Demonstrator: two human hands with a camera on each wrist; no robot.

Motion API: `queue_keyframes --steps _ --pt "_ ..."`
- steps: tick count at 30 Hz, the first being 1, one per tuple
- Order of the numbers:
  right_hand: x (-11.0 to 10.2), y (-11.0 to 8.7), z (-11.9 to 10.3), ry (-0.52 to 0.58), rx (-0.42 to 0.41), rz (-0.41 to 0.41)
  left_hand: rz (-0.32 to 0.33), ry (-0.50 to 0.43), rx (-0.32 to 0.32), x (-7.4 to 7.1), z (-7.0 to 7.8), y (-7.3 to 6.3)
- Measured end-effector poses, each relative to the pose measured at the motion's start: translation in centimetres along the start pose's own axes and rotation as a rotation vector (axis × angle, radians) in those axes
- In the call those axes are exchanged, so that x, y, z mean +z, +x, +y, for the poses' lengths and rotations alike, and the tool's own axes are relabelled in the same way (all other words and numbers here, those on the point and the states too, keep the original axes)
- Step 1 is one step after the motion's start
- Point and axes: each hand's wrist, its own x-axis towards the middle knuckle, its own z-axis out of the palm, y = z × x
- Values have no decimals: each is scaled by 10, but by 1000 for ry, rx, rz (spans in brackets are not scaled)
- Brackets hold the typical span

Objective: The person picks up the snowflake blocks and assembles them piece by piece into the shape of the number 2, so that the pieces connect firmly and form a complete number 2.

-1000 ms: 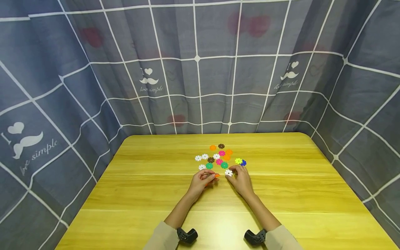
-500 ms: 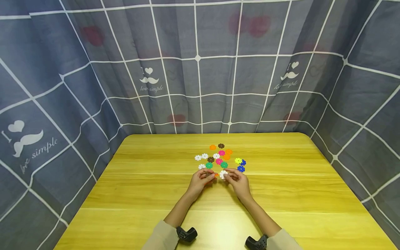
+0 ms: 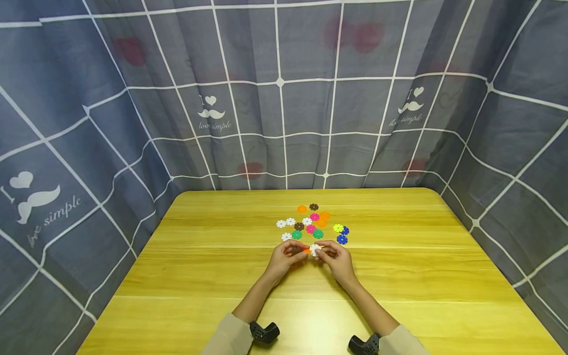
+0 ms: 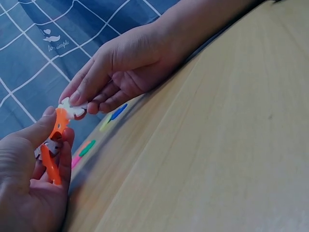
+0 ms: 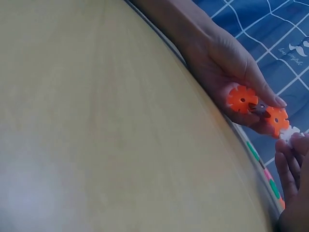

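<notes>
Pinching a white disc (image 3: 314,250) above the worktop (image 3: 199,266) with the fingers of the right hand (image 3: 340,260), drawn almost together and covering part of it. Gripping a row of three in the curled fingers of the left hand (image 3: 280,260), just left of the white disc: first an orange disc (image 5: 277,121) touching the white disc, then a dark brown disc (image 5: 259,109), then a second orange disc (image 5: 243,99). Cannot tell about any slotting at that contact. Can see loose discs just beyond the white disc: nearest, a green disc (image 3: 318,234); beyond and left, close to the left fingers, another green disc (image 3: 297,234) and a loose white disc (image 3: 286,237). Can see, beyond and right of the white disc, a blue disc (image 3: 341,239), then a yellow disc (image 3: 338,228) overlapping another blue disc (image 3: 346,230). Can make out, farther beyond the white disc, two pink discs (image 3: 311,229), three loose orange discs (image 3: 325,215), three more white discs (image 3: 281,224) and two brown discs (image 3: 299,227). Can see a gridded curtain (image 3: 306,108) well beyond the white disc and, on the near side of it, a black device (image 3: 265,333) by each sleeve (image 3: 230,335)
</notes>
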Motion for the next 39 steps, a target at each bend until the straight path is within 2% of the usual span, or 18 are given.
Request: queue_keyframes --steps 4,11,18,25,31,37,39 --pt "0 -1 0 7 -5 -9 -16 15 14 0 3 -4" --pt "0 -2 1 52 45 -16 -23 68 7 -2 3 -6" --pt "0 0 3 67 49 -30 -10 57 -26 -3 3 -5" --pt "2 0 4 84 61 -24 6 31 -28 -3 4 -4" --pt "3 -2 5 94 70 -13 18 25 -48 -3 0 -3" --pt "2 0 5 96 70 -35 0 35 -48 -5 -1 -2" --pt "1 1 5 97 72 -41 -9 44 -49 -4 3 -3"
